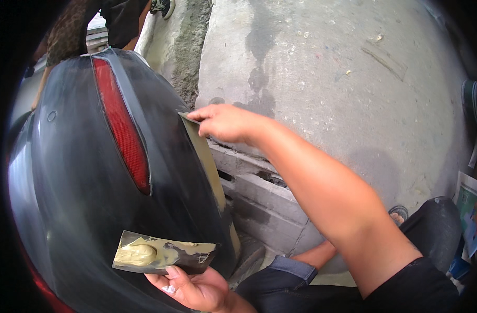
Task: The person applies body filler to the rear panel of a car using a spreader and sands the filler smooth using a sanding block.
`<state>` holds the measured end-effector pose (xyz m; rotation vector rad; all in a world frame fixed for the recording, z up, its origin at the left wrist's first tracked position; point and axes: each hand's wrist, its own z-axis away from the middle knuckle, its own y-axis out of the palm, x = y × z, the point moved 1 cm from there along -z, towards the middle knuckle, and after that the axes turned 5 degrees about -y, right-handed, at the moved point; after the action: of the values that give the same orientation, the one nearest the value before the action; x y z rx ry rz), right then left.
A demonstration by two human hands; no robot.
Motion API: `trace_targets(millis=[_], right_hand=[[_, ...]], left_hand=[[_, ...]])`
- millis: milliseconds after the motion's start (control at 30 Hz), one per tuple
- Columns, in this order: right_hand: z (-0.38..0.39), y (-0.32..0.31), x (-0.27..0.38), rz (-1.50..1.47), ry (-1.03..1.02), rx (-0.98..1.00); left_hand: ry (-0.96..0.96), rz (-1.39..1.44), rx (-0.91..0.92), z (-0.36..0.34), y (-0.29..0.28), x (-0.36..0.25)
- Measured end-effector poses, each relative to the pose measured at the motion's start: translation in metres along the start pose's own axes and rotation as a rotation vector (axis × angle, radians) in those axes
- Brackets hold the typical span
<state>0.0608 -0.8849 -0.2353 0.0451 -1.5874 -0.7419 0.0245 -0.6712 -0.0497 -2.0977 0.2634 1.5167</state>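
A dark car bumper point(66, 156) fills the left side, with a long red reflector point(121, 122) set into it. Yellowish-tan body filler point(207, 161) coats a strip along the bumper's right edge. My right hand point(225, 123) pinches a thin putty spreader point(188, 117) against the upper end of that strip; the fingers partly hide it. Low in the view, my left hand point(191, 289) grips a flat rectangular mixing plate point(199, 255) by its near edge, thumb on top. On the plate's left part sits a glossy mound of the same tan filler point(139, 254).
Grey concrete blocks point(264, 201) stand beside the bumper, close to my right forearm. Rough concrete floor point(322, 68) spreads beyond. Another person point(66, 31) is at the bumper's far end. Printed paper point(470, 208) and a coiled hose-like item point(472, 104) are at the right.
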Motion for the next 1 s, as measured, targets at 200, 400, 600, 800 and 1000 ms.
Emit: trace_targets(millis=[200, 400, 600, 800, 1000], right_hand=[[0.050, 0.047, -0.047, 0.128, -0.322, -0.106], [0.065, 0.029, -0.059, 0.075, -0.215, -0.115], [0.004, -0.021, 0.003, 0.020, 0.138, 0.012], [0.006, 0.000, -0.003, 0.050, -0.050, 0.055], [0.072, 0.070, -0.065, 0.216, -0.371, -0.138]], left_hand=[[-0.010, 0.027, 0.047, -0.007, 0.004, 0.004], [-0.006, 0.036, 0.095, -0.010, 0.012, 0.004], [-0.030, 0.026, 0.012, 0.000, 0.009, 0.002], [-0.025, 0.002, 0.001, 0.001, -0.001, -0.001], [-0.017, -0.014, -0.014, 0.001, -0.008, -0.006]])
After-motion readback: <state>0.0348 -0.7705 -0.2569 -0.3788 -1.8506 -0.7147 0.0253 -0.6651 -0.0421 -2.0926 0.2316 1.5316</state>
